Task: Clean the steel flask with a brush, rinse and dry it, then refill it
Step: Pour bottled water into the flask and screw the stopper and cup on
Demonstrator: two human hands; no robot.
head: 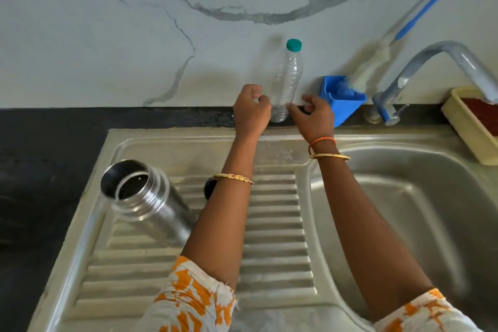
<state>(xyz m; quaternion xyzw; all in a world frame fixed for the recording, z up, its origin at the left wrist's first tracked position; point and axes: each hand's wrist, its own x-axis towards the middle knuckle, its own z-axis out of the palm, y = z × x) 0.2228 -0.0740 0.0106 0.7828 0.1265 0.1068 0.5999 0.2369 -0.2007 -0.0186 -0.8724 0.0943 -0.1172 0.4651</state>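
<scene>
A steel flask (147, 203) is seen standing open, its lid off, on the ribbed draining board (272, 224) at the near left of the sink unit, with its wide threaded mouth tilted toward the camera. Just to its right, a small dark round object (208, 187) is partly hidden behind the left forearm, and what it is cannot be told. At the far edge of the sink unit, on the dark desk (54, 143) against the marbled wall (107, 35), a clear plastic bottle (287, 81) with a green cap (293, 45) is stood upright. Both hands are reached out to its lower part: the left hand (250, 108) is placed at the bottle's left side with its fingers (262, 100) curled toward it, and the right hand (314, 116) is placed at the bottle's right side with its fingers (293, 110) curled and touching the bottle. Whether the bottle is firmly gripped or only touched cannot be told. Bangles are worn on both wrists, and an orange thread on the right one. To the right of the bottle a blue holder (342, 100) is set against the wall, with a blurred long-handled brush (404, 24) with a blue handle leaning out of it. Farther right a steel tap (431, 62) is arched over the sink basin (404, 197), and a cream tray (469, 127) is seen at the far right edge.
</scene>
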